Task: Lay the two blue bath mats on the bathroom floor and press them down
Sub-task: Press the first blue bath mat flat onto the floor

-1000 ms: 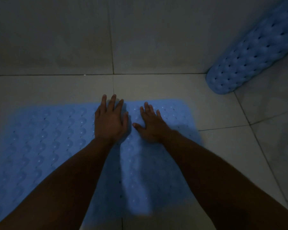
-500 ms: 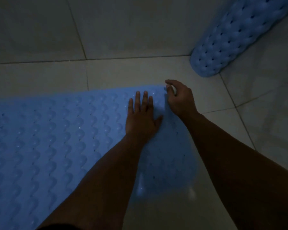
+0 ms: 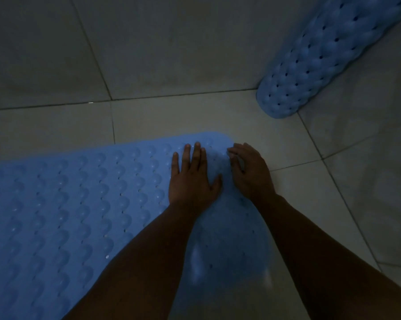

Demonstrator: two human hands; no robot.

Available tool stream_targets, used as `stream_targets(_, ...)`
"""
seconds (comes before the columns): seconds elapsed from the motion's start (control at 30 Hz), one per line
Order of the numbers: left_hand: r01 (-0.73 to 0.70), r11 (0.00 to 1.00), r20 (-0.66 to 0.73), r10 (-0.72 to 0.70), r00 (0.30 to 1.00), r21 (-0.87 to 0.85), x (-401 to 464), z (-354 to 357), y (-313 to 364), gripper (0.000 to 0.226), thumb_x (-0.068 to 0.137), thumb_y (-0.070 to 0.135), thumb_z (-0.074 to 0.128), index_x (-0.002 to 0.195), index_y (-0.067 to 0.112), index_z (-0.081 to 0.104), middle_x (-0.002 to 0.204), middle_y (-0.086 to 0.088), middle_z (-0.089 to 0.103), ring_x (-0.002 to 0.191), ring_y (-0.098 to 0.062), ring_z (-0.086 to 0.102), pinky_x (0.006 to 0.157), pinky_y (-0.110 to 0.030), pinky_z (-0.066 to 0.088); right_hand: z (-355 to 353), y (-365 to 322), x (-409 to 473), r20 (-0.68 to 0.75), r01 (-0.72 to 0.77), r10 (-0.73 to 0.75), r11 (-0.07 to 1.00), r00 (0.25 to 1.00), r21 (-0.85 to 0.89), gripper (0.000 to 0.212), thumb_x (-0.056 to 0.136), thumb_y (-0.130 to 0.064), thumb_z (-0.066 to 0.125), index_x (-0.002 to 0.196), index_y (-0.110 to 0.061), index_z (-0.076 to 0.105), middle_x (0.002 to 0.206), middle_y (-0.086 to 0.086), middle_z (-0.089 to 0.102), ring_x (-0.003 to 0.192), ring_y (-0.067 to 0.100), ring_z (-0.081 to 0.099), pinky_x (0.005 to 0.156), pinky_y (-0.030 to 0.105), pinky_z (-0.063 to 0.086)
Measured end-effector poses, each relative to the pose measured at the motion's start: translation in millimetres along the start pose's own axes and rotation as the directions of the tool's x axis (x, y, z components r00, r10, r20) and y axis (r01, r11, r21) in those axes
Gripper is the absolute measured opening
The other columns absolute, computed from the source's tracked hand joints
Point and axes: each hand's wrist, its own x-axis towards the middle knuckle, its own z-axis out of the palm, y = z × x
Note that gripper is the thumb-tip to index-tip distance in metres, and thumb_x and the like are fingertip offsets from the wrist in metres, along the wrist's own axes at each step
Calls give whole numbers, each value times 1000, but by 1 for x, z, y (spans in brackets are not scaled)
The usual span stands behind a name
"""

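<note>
One blue bath mat (image 3: 79,204) with rows of bumps lies flat on the tiled floor, filling the lower left. My left hand (image 3: 192,179) rests palm down on it near its far right corner, fingers straight. Just to the right, my right hand (image 3: 250,172) sits at the mat's right edge with its fingers curled onto the edge close to that corner. The second blue mat (image 3: 322,58) is rolled up and lies apart at the upper right, one end toward me.
Grey floor tiles (image 3: 171,54) with dark grout lines surround the mat. Bare floor shows beyond the flat mat and to its right, between it and the rolled mat. The light is dim.
Both hands have slid right along the mat's far edge to its right corner. The right hand went from flat on the mat to curled at its edge. The camera swung right.
</note>
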Motion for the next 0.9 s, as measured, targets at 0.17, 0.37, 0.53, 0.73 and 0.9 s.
stream_targets(0.17,59,996,43,-55,998,-74,6,-10,0,82,91,56,15,163,15,17,172,-3,6,159,-24,-5,127,-51,-3,0,-22,17,206,-5,10,1000,979,-25,49,102,-40,42,143,-14,54,153,10,47,149,27,32,122,43,29)
stream_targets(0.37,112,971,158,-79,984,-213,22,-57,-10,63,101,47,38,157,19,35,165,-6,32,152,-25,30,123,-45,21,19,-26,32,496,148,-1,955,868,-258,80,99,-58,19,160,-9,7,168,16,-6,156,30,-6,126,50,0)
stream_targets(0.53,134,952,-60,-156,986,-274,2,-64,-24,62,96,29,51,156,15,40,157,-10,45,152,-32,29,119,-50,30,32,-19,17,347,159,-44,938,937,-309,84,96,-64,19,160,-10,10,168,15,-1,156,29,-3,126,51,1)
stream_targets(0.73,109,975,-121,-134,984,-191,-2,-60,-33,59,98,30,54,154,16,42,160,-8,40,156,-33,17,122,-54,24,40,-17,8,236,183,-101,916,966,-356,82,99,-64,23,159,-9,15,168,16,4,156,29,1,126,48,1)
stream_targets(0.9,145,972,-133,-171,976,-187,2,-60,-35,58,95,33,43,151,16,47,161,-9,39,155,-36,18,120,-57,29,42,-20,8,225,162,-85,923,971,-350,79,100,-64,27,159,-11,17,169,13,6,157,25,1,126,49,6)
